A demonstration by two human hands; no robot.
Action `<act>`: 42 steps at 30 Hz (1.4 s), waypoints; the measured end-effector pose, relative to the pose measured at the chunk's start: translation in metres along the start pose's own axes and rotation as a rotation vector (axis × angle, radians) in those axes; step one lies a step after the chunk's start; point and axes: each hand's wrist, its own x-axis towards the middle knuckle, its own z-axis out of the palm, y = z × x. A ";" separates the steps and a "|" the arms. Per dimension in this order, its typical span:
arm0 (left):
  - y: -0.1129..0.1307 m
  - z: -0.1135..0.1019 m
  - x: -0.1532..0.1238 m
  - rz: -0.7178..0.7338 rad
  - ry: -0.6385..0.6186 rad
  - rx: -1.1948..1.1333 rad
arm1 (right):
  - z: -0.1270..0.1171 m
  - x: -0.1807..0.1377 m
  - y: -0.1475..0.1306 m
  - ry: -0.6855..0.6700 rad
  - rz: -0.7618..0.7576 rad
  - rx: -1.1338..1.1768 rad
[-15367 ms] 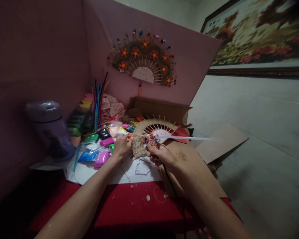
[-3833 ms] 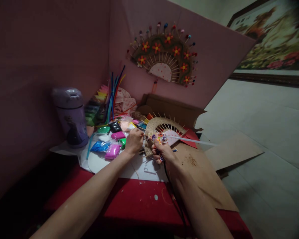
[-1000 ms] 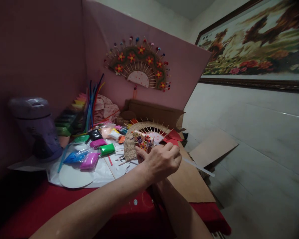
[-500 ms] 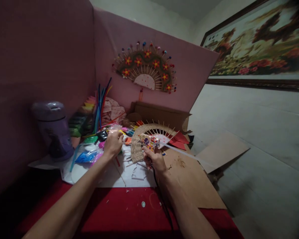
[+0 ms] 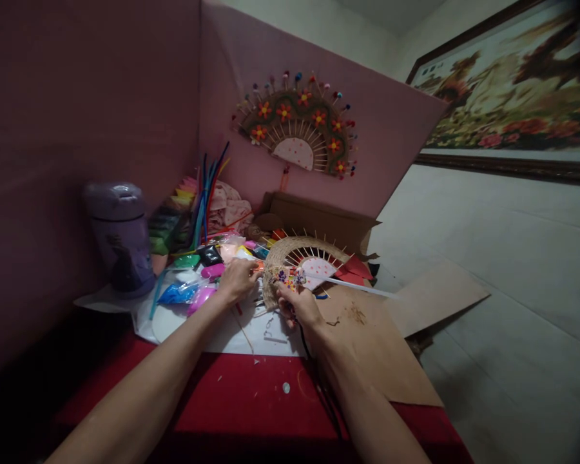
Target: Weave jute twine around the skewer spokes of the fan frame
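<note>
My right hand (image 5: 299,306) is wrapped round a flower-patterned glue gun (image 5: 290,278). A long whitish glue stick (image 5: 357,285) juts from the gun's back end to the right, and a black cord (image 5: 321,380) trails down from the grip. Just left of the gun's front, my left hand (image 5: 239,280) is closed in a pinch; whatever is between its fingertips is too small to make out. Behind the gun lies a half-ring fan wound with straw-coloured cord (image 5: 290,247). Thin sticks poke out of its edge, and a white spotted half-disc (image 5: 316,267) sits at its centre.
Bagged coloured clay (image 5: 176,293) and pipe cleaners (image 5: 207,193) crowd the left, near a purple tumbler (image 5: 120,241). Cardboard (image 5: 372,348) covers the right of the red-clothed table (image 5: 241,399). A decorated fan (image 5: 292,122) hangs on the pink board behind.
My left hand has moved right, closer to the front of the glue gun. The whole view has shifted slightly. My right hand keeps hold of the gun.
</note>
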 end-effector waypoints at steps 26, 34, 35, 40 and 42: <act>0.016 -0.001 -0.006 0.076 0.099 0.198 | 0.005 -0.001 -0.010 0.048 0.052 -0.029; 0.018 -0.003 -0.007 0.078 0.099 0.203 | 0.004 0.003 -0.005 0.007 0.058 0.008; 0.018 -0.003 -0.007 0.078 0.098 0.202 | 0.004 0.003 -0.005 0.010 0.061 0.004; 0.018 -0.003 -0.006 0.081 0.093 0.210 | 0.005 0.003 -0.005 0.033 0.073 -0.012; 0.018 -0.003 -0.006 0.081 0.093 0.213 | 0.005 0.003 -0.005 0.040 0.075 -0.018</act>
